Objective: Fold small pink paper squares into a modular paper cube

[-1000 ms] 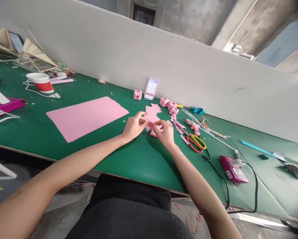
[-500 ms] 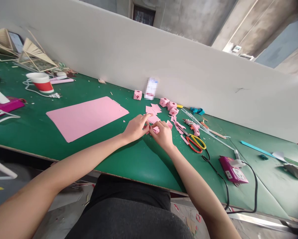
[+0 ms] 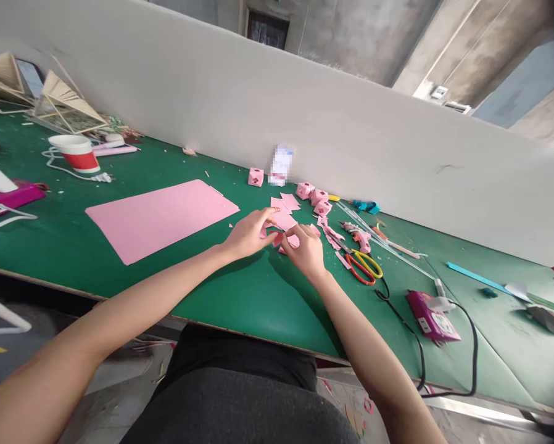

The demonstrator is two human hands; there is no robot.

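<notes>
Between my hands is a small piece of folded pink paper [image 3: 277, 238], partly covered by the fingers. My left hand [image 3: 250, 235] holds its left side, thumb stretched along it and index finger raised apart; a bit of pink shows between them. My right hand [image 3: 306, 249] pinches the right side with curled fingers. The exact folds are too small to make out. Just beyond the fingers lie loose pink paper squares [image 3: 290, 201]. Several folded pink paper cubes [image 3: 305, 190] with diamond-shaped holes sit behind them, and one more cube [image 3: 255, 177] stands farther left.
A large pink sheet [image 3: 161, 219] lies to the left. On the right are scissors [image 3: 364, 266], a pink glue gun [image 3: 361, 237], paper scraps [image 3: 335, 234] and a purple power socket [image 3: 433, 317] with a black cord. A paper cup [image 3: 79, 154] stands far left; a white partition [image 3: 203, 86] borders the table.
My left thumb and index finger have spread apart, and the left hand has shifted slightly left. More of the folded paper shows between the hands. My right hand stays nearly in place.
</notes>
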